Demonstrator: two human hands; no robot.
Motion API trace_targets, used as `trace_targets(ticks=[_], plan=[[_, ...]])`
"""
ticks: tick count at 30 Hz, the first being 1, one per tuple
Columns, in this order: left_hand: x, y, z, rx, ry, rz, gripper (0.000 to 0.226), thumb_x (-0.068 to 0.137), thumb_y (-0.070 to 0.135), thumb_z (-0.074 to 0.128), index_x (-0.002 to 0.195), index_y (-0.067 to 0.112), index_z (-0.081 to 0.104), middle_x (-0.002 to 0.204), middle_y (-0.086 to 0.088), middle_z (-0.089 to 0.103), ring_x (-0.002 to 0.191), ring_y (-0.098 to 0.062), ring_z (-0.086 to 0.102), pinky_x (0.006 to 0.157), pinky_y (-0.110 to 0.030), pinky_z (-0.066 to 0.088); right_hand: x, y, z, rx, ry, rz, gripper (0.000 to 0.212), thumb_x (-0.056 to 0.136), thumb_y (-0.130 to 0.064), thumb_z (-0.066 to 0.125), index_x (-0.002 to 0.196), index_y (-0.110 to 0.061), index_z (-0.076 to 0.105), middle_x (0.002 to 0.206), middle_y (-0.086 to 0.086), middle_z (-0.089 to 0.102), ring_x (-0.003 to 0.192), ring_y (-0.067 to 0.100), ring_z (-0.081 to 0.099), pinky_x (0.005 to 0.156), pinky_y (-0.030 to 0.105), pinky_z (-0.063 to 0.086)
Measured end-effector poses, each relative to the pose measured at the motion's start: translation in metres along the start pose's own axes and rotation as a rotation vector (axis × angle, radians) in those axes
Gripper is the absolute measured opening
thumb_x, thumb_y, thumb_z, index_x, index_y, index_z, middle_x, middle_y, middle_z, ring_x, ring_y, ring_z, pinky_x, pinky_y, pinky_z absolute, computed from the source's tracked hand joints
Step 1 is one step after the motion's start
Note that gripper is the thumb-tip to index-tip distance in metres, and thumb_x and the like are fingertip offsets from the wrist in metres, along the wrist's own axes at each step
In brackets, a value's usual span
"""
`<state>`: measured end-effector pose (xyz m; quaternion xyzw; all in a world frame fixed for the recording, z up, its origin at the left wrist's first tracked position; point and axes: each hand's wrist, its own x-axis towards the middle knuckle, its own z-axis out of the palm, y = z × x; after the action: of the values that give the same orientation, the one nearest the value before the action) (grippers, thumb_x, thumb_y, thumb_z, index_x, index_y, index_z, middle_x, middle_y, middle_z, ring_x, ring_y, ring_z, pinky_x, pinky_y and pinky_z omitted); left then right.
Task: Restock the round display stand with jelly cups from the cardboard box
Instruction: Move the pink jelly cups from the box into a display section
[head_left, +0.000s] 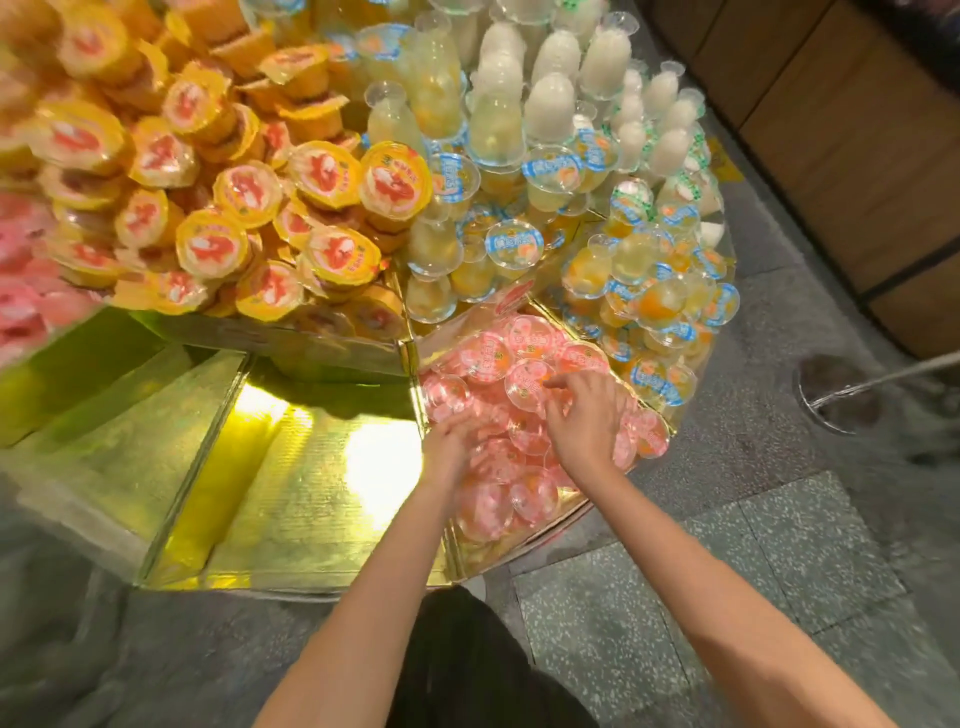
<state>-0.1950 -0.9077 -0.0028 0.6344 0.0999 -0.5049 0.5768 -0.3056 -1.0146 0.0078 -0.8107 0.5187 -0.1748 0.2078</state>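
The round display stand (311, 493) has gold-lined wedge compartments. One wedge holds a pile of pink jelly cups (498, 364) with clear lids. My left hand (449, 447) lies at the pile's left edge, fingers curled among the cups and partly blurred. My right hand (584, 410) is spread over the middle of the pile, fingers bent down onto the cups. No cardboard box is in view.
Yellow-lidded cups (249, 197) are heaped on the upper tier. Blue-lidded clear cups (649, 291) fill the wedge to the right, white cups (550, 78) behind. A bare gold wedge (171, 426) lies left. A wooden counter (857, 156) and a round floor plate (841, 395) stand right.
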Motion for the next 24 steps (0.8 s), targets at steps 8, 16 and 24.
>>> trace_targets(ticks=[8,16,24], plan=[[-0.028,0.022,-0.133,0.214,-0.059,0.099,0.018,0.095,0.003,0.051,0.108,0.012,0.059,0.084,-0.001,0.063,0.072,-0.012,0.059,0.062,-0.023,0.044,-0.037,-0.105,0.025,0.048,-0.422,-0.219,0.017,0.086,-0.008,0.058,0.100,-0.010,0.069,0.089,0.007,0.069,0.083,0.024,0.063,0.070,0.032,0.048],[-0.071,0.025,-0.348,0.220,0.157,0.164,0.019,0.094,0.000,0.052,0.109,0.009,0.058,0.082,-0.009,0.059,0.058,-0.005,0.056,0.053,-0.020,0.040,-0.135,-0.256,0.111,-0.390,-0.688,-0.568,0.032,0.092,-0.032,0.054,0.122,-0.020,0.059,0.113,0.008,0.067,0.112,0.028,0.058,0.082,0.034,0.047],[-0.160,-0.019,-0.550,0.058,0.598,0.206,0.016,0.095,0.003,0.054,0.110,0.001,0.060,0.077,-0.005,0.058,0.052,0.000,0.055,0.049,-0.012,0.039,-0.269,-0.422,0.197,-0.418,-0.886,-0.987,0.031,0.092,-0.031,0.054,0.120,-0.018,0.059,0.114,0.010,0.067,0.110,0.031,0.061,0.084,0.034,0.048]])
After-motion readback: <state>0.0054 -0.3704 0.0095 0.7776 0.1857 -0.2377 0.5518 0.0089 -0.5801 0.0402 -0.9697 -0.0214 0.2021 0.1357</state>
